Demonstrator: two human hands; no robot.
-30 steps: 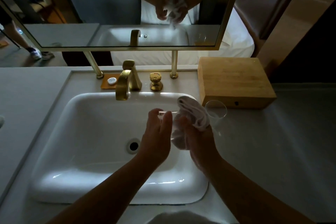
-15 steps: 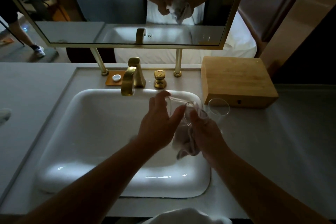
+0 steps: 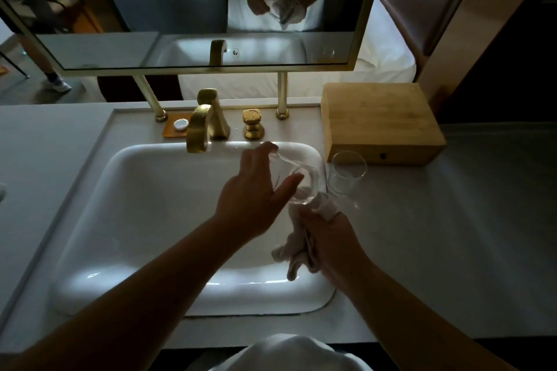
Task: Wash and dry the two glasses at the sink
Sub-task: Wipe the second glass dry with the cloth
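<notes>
Tilting the clear drinking glass (image 3: pixel 297 182) over the white sink (image 3: pixel 144 220), left hand (image 3: pixel 256 193) fingers clamped on it, lets the right hand (image 3: pixel 328 238), closed on a white cloth (image 3: pixel 297 253), dry it.

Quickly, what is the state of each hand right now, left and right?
Left hand: closed on the glass, held tilted over the sink.
Right hand: closed on the cloth.

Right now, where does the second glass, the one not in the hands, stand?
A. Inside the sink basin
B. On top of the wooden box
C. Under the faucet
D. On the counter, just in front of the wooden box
D: the free glass stands upright on the counter, right of the sink, before the wooden box.
</notes>
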